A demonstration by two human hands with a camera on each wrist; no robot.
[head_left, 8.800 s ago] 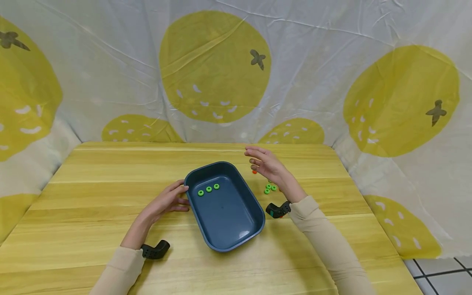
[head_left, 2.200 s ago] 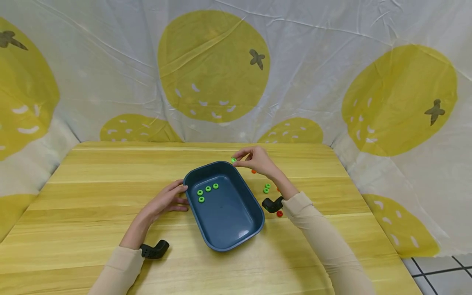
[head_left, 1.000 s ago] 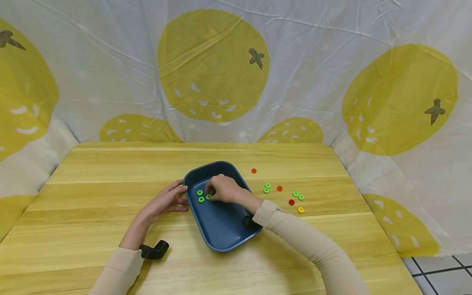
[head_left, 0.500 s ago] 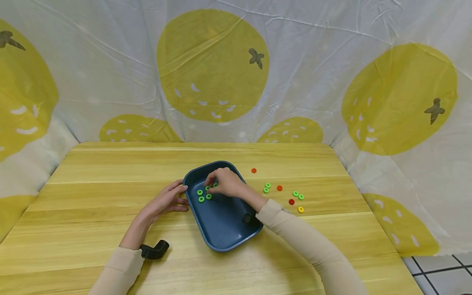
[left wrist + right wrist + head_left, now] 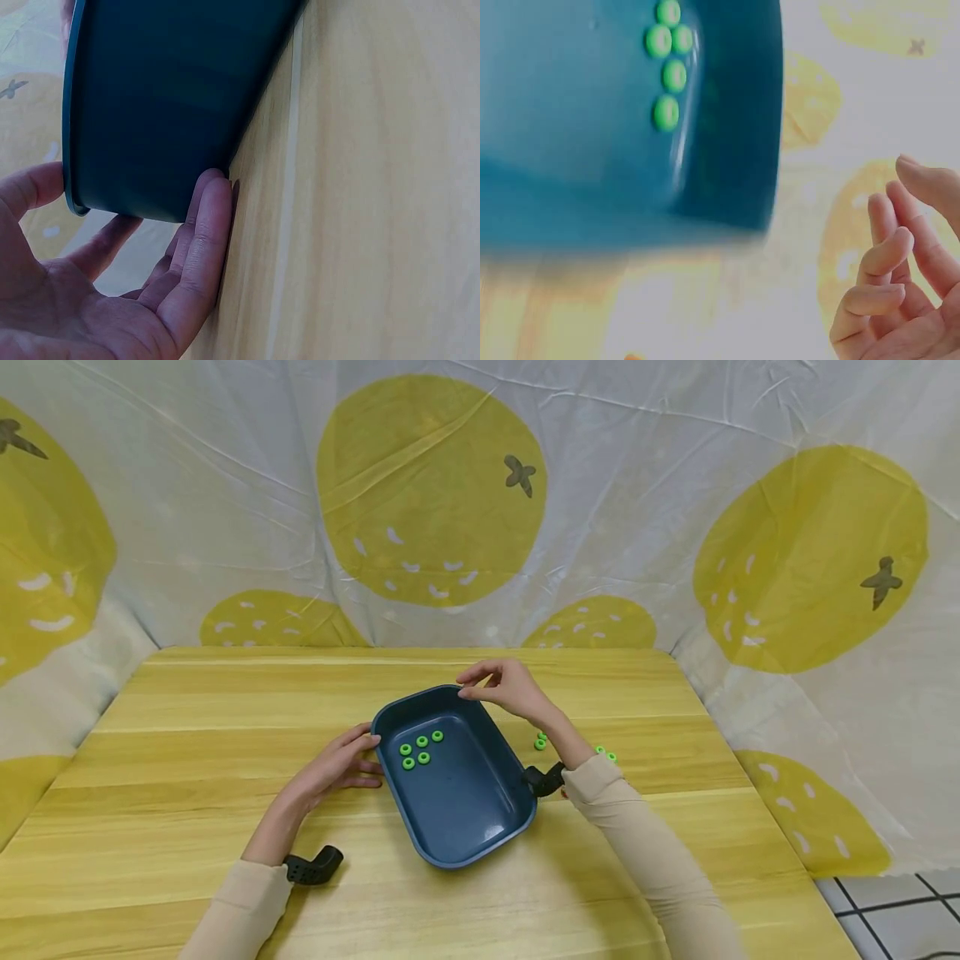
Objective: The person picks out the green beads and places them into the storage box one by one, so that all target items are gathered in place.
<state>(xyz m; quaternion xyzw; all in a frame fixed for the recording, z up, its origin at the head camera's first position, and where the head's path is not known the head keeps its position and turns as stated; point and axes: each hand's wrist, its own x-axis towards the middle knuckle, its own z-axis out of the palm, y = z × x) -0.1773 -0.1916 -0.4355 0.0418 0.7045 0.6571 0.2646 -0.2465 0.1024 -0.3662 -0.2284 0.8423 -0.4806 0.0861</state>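
A dark blue rectangular tub stands on the table, with several small green ring beads on its floor near the far left corner. My left hand rests at the tub's left side; in the left wrist view its thumb touches the rim and its fairly straight fingers lie against the outer wall low down. Above the far right corner of the rim hovers my right hand. The right wrist view shows that hand's fingers loosely bent, thumb apart, nothing between them.
More green beads lie on the wooden table right of the tub, partly hidden by my right forearm, with another green pair farther right. A fruit-print cloth hangs behind the table.
Over these seconds my right hand brought green beads into the tub, making a second row there. It has since risen from the tub floor to the far right rim. My left hand stayed put.
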